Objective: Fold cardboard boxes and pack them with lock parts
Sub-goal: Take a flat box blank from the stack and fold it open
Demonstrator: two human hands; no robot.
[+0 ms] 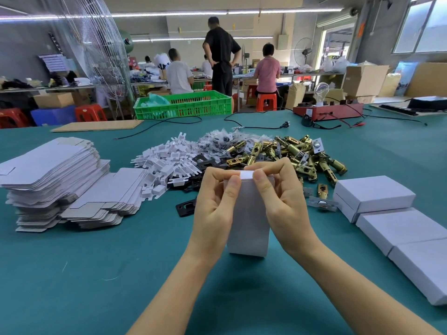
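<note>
Far left on my screen, a tall stack of flat white die-cut cardboard box blanks [48, 175] sits on the teal table surface [96, 274], with a lower slumped stack [108, 201] leaning against its right side. Next along, I see a heap of small white plastic pieces [167, 160], then black metal strike plates [186, 206] lying partly under that heap and just left of the hands. Behind them there's a pile of clear little bags [222, 139].

Centre now: the left hand [215, 209] grips the upright white cardboard box [249, 226] along its left side, thumb pressed on the top edge. The box stands on end, its bottom on or just above the table, I cannot tell which. The right hand [283, 201] holds the right side, fingers curled over the top flap and thumb pressing its front edge beside the left thumb. Both hands are clamped on that box.

Behind the hands lies a pile of brass-coloured metal door latches [290, 153], a few loose ones just right of the right hand. Far right, a row of closed white boxes [387, 213] runs toward me, touching one another.
</note>
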